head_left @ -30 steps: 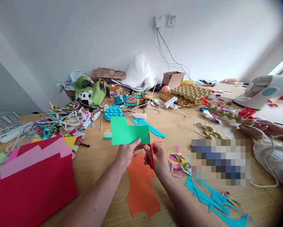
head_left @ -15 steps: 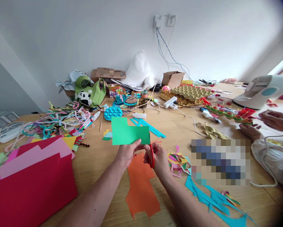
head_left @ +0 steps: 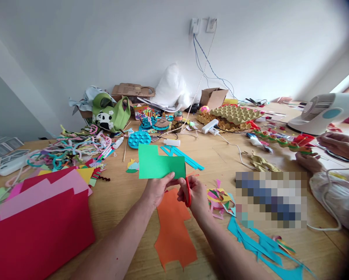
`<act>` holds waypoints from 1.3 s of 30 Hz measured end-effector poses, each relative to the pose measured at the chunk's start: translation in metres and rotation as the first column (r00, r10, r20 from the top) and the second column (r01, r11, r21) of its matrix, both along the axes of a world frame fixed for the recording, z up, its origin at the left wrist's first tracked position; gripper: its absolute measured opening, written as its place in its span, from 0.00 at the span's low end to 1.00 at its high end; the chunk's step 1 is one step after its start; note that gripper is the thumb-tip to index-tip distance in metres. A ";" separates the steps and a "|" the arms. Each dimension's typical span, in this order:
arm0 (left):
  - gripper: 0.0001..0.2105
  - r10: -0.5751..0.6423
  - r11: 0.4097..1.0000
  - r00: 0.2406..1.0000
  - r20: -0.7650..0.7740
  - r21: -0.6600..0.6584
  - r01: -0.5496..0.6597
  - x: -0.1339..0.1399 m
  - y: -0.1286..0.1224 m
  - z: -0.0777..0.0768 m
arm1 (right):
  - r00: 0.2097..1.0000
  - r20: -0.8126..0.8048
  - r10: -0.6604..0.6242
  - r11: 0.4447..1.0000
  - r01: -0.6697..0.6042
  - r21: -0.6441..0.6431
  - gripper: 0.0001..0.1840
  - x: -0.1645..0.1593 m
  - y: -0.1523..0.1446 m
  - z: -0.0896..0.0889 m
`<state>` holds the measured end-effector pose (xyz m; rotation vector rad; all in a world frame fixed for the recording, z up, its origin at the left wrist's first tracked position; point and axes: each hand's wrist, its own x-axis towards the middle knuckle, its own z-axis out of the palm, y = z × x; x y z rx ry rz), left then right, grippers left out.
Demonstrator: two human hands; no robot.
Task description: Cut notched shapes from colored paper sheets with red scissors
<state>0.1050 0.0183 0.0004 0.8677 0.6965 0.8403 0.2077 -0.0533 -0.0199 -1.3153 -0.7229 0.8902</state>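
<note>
A green sheet of paper (head_left: 159, 165) with a notch in its upper right is pinched in my left hand (head_left: 159, 188), thumb on the near face. My right hand (head_left: 196, 192) grips red-handled scissors (head_left: 188, 192) at the lower right corner of that sheet. The blades stand close along its right edge and are mostly hidden, so how far they part does not show. Below both hands an orange paper piece (head_left: 176, 233) with a cut outline lies flat on the wooden table (head_left: 124, 229).
Red paper sheets (head_left: 46, 233) and pink ones fill the left front. Blue paper strips (head_left: 259, 245) lie at the right front. Behind are pipe cleaners (head_left: 75, 147), a green panda bag (head_left: 112, 112) and egg trays (head_left: 235, 112). Another person's hands (head_left: 337, 146) work at right, by a fan (head_left: 320, 111).
My hands, the green paper and the scissors have hardly moved. At the right, the other person's upper hand has shifted slightly left.
</note>
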 end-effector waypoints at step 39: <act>0.09 -0.020 1.000 1.000 -0.011 -0.008 0.020 0.000 -0.001 0.002 | 0.999 0.018 -0.031 0.999 0.031 -0.012 0.24 -0.002 0.000 0.007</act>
